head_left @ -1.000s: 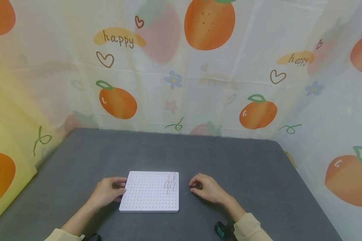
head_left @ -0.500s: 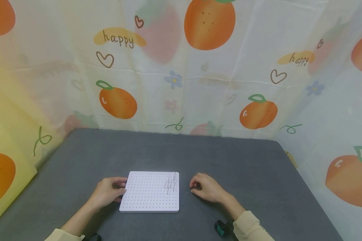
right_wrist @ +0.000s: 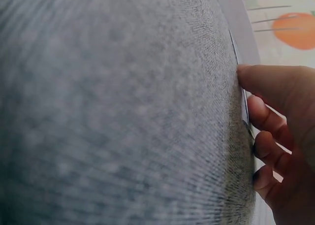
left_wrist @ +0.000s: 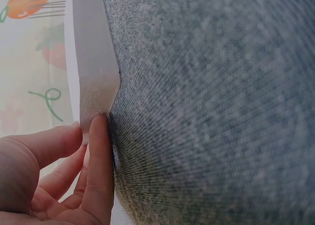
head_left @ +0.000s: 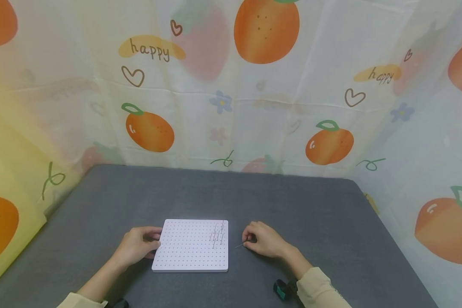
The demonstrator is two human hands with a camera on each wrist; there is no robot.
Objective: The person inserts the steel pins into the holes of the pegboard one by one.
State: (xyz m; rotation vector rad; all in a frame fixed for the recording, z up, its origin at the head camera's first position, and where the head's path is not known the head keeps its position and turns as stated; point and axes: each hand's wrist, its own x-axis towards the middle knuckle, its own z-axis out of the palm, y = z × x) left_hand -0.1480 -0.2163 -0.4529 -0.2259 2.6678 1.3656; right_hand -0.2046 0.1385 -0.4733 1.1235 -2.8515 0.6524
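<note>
A white pegboard covered in rows of small holes lies flat on the table. Several thin metal pins stand in its far right part. My left hand holds the board by its left edge; in the left wrist view, thumb and fingers meet at the edge of the pegboard. To the right of the board, apart from it, my right hand is low over the table with fingers curled. Between its thumb and fingers it pinches a thin metal pin, whose tip points toward the board.
The dark grey table stretches beyond and around the board. Behind it hangs a fruit-patterned curtain. A black wrist device sits by the right sleeve.
Almost nothing differs. The right wrist and sleeve have shifted very slightly; the pin's tip stays at the same spot. The left hand and the pegboard have not moved.
</note>
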